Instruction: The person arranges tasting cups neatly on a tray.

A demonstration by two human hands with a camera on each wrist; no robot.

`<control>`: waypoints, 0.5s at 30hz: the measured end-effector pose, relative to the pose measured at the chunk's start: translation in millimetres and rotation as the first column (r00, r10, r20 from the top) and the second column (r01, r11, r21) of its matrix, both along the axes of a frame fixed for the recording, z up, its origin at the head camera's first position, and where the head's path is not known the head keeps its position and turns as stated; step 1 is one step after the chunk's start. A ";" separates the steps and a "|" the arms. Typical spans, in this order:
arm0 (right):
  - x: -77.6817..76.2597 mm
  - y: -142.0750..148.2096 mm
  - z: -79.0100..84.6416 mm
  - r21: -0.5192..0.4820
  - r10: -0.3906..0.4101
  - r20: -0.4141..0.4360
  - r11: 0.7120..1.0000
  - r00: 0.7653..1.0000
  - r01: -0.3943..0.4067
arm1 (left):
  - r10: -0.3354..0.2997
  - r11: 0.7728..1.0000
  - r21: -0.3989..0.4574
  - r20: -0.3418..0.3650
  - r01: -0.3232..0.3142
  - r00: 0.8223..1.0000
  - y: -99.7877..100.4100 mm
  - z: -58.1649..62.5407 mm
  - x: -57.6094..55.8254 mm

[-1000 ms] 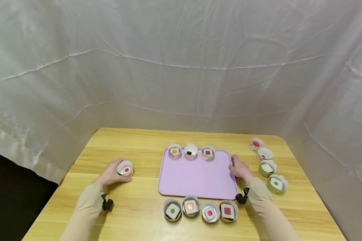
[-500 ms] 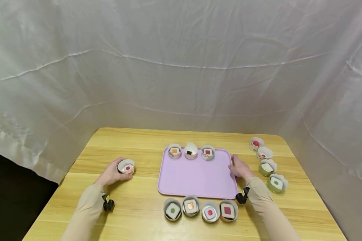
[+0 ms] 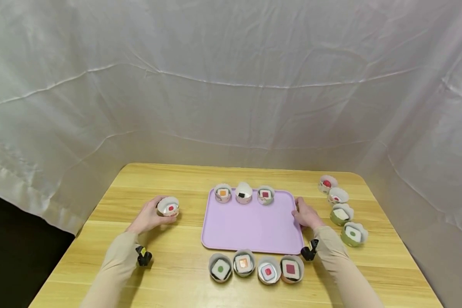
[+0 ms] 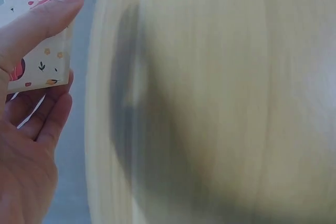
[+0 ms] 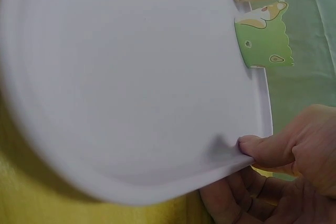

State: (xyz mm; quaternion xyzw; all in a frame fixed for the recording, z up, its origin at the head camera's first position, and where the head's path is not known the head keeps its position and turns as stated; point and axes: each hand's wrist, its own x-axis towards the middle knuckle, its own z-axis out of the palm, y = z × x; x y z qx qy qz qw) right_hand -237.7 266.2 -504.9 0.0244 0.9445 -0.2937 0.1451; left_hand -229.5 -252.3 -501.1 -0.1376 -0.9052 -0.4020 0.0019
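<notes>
My left hand (image 3: 148, 217) grips a paper baking cup (image 3: 167, 207) at the left of the table; a white piece with a red centre lies inside it. In the left wrist view the thumb lies across the printed wall of this cup (image 4: 50, 59), and fingers curl under its base above the table. My right hand (image 3: 309, 216) pinches the right rim of a lilac tray (image 3: 250, 226), thumb on top and fingers beneath in the right wrist view. Along the tray's back edge stand three cups with sushi-like pieces: an orange-topped one (image 3: 223, 193), a black-marked one (image 3: 244, 194) and a dark-red one (image 3: 265, 195).
Several filled cups (image 3: 244, 263) form a row in front of the tray. Another line of filled cups (image 3: 341, 214) runs down the right side of the wooden table (image 3: 177, 273). A pale cloth (image 3: 231, 85) hangs behind and at both sides.
My left hand has lifted the baking cup and moved it a little to the right and farther back. The right hand and the tray look unmoved.
</notes>
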 end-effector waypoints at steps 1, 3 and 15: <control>-0.2 0.3 0.0 0.001 -0.004 0.003 1.000 1.000 0.004 | -0.002 1.000 0.002 0.000 0.002 1.000 2.2 1.2 0.0; -0.2 0.3 0.0 0.004 -0.001 0.000 1.000 1.000 0.001 | -0.004 1.000 0.009 -0.010 0.004 1.000 7.4 3.4 0.3; -1.4 0.2 -0.9 0.034 0.002 -0.001 0.999 1.000 -0.002 | -0.051 0.995 0.080 -0.077 0.057 0.996 35.6 12.6 -2.8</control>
